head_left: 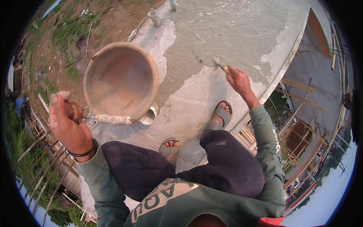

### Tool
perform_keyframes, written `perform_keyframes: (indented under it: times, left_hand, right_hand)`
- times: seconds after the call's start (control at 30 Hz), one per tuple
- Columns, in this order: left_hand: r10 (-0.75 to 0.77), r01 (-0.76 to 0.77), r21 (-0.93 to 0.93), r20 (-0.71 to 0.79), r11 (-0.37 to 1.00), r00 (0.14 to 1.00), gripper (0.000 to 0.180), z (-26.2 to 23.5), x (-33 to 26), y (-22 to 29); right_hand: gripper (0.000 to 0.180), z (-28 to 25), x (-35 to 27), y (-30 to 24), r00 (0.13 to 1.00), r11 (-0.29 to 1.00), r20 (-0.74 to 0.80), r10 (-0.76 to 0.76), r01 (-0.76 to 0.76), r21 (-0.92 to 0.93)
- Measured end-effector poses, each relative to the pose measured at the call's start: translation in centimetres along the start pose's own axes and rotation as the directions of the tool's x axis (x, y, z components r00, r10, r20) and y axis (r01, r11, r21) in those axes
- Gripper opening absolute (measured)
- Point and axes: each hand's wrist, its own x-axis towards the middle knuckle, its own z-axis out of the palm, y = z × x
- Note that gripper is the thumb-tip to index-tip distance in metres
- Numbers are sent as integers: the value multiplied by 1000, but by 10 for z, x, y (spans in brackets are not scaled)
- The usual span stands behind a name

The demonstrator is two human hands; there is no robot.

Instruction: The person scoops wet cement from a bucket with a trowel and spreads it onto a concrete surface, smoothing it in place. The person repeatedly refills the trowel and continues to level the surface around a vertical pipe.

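A trowel point(225, 69) is in my right hand point(241, 83), fingers wrapped round its handle; its blade reaches left into wet grey cement point(227, 38) and is partly covered by it. My left hand point(69, 115) is raised at the left, fingers curled in and thumb against them. Beside it is a round, mortar-stained bucket point(121, 81), its wide mouth facing me and no load visible inside. The bucket's handle has a pale wrapped grip point(113, 119), from which a thin wire runs toward my left hand. What those fingers hold, if anything, is hidden.
My sandalled feet point(171, 147) stand on the pale slab point(189, 109). One pipe stub point(149, 115) rises beside the bucket, another point(154, 17) farther off. At left lies earth with grass point(68, 34). Past the slab's right edge point(278, 80) is a lower area with timber point(298, 85).
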Motion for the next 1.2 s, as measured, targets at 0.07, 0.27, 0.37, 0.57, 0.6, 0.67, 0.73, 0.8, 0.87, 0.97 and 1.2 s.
perform_keyframes:
  times: [0.07, 0.27, 0.37, 0.57, 0.6, 0.67, 0.73, 0.8, 0.87, 0.97, 1.2]
  left_hand:
    - [-1, 1, 5, 2, 1000, 1000, 30, 2, 0, -1]
    - [-12, 11, 28, 20, 1000, 1000, 29, 4, 0, 0]
    - [-18, 18, 22, 15, 1000, 1000, 28, 0, 3, -2]
    - [-162, 158, 56, 70, 986, 984, 27, -58, 5, -14]
    - [-158, 150, 183, 30, 972, 987, 28, -72, 2, -23]
    - [-203, 196, 453, -34, 870, 979, 43, -102, -3, -43]
    - [-410, 453, 441, -194, 775, 891, 53, -124, -22, -77]
    - [-547, 575, 415, -196, 706, 814, 60, -129, -50, -117]
    - [-732, 737, 72, -85, 673, 676, 49, -128, -60, -148]
    - [-702, 678, -369, 90, 636, 707, 44, -110, -54, -186]
    - [-631, 576, -472, 53, 667, 774, 41, -94, -44, -182]
  right_hand:
    - [46, 0, -17, -4, 981, 991, 180, -76, 94, -94]
    - [43, -24, 2, 45, 921, 929, -300, 249, -315, -195]
    - [47, -22, -10, 48, 934, 951, -239, 265, -294, -95]
    - [51, -12, -52, 19, 996, 985, 88, 10, 5, -174]
    - [51, -11, -52, 16, 997, 982, 69, -31, 43, -184]
    - [49, -9, -46, 12, 978, 975, -156, 136, -161, -154]
    - [46, -1, -45, 2, 951, 966, -229, 206, -235, -106]
    - [45, 7, -57, -14, 948, 948, -81, 308, -313, -56]
    - [45, 14, -70, -31, 991, 990, 16, 134, -133, -45]
    - [45, 15, -85, -40, 981, 980, 40, 187, -184, -71]
    - [45, 10, -104, -15, 941, 954, -176, 290, -299, -30]
